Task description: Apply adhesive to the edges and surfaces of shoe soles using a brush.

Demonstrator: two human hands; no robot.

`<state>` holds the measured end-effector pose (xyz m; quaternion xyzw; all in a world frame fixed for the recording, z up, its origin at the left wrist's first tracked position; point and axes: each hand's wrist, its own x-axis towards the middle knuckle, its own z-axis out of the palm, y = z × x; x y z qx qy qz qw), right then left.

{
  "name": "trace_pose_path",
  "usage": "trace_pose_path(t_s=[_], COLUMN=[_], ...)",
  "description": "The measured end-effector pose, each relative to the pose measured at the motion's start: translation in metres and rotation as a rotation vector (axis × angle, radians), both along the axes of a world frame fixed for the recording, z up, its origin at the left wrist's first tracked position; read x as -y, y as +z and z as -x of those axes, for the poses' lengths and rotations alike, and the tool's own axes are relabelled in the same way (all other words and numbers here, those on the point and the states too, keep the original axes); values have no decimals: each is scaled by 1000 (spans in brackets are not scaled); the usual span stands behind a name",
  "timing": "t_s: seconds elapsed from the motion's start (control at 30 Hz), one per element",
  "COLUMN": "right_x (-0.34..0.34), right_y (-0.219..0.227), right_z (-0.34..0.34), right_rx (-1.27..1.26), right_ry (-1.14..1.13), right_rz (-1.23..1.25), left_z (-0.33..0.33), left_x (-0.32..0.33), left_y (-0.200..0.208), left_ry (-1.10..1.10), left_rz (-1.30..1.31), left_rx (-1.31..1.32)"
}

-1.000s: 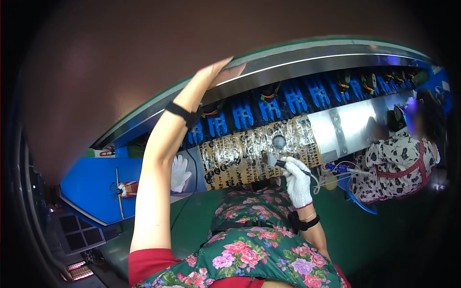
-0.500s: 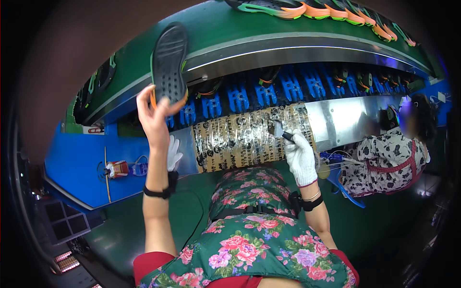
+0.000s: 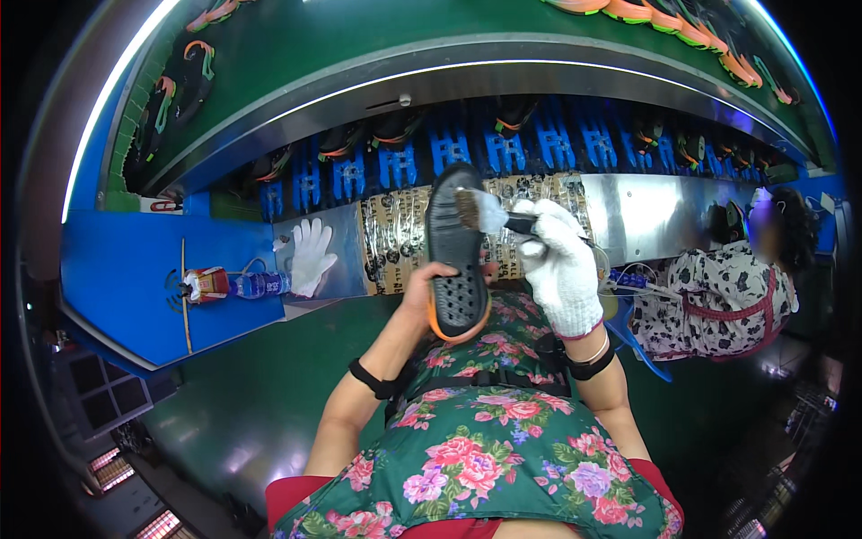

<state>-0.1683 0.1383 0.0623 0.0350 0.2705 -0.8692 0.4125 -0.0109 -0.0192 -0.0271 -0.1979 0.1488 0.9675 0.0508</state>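
Observation:
My bare left hand (image 3: pixel 419 292) grips a black shoe sole (image 3: pixel 456 247) by its sides near the orange-rimmed heel. The sole stands lengthwise in front of me, its hole-dotted inner face toward me and its toe end pointing away. In my right hand (image 3: pixel 564 274), which wears a white knitted glove, is a brush (image 3: pixel 492 214) with a dark handle and a pale ferrule. Its brown bristles lie over the front part of the sole and appear to touch it. Behind the sole is a bench strip (image 3: pixel 395 229) covered with brown printed paper under clear film.
Above the bench runs a green conveyor belt (image 3: pixel 359 40) carrying orange-edged soles (image 3: pixel 664 20). Blue racks (image 3: pixel 395 166) hold more soles beneath it. A white glove (image 3: pixel 312 256) lies beside a plastic bottle (image 3: pixel 260 285) at left. Another person (image 3: pixel 718 296) sits at right.
My left hand has brought the sole from the belt's edge down and right, in front of me. My right hand has raised the brush onto the sole.

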Motion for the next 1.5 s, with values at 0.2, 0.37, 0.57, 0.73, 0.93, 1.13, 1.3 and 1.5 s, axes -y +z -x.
trace_pose_path(t_s=[0.2,0.37,0.57,0.73,0.93,1.13,1.3,1.5], right_x=[2,-4,9,6,3,-5,-3,-8], right_y=[20,30,32,35,35,41,43,32], right_z=[-12,-11,6,0,-8,-8,-4,-9], right_rx=[-517,-741,-1504,-1878,-1626,-1932,-1486,-1880], right_ry=[40,63,-230,-318,-294,-206,-218,-87], right_rz=[-283,-445,-435,-564,-400,-500,-348,-405], left_z=[6,18,30,27,23,18,17,11], left_x=[-17,-28,-38,-56,-54,-56,-48,-43], left_y=[20,39,50,57,49,40,31,25], left_ry=[65,192,247,185,199,233,219,182], left_rz=[271,-127,-278,260,93,102,-87,258], left_rx=[-108,-251,-436,20,-86,-72,-314,31])
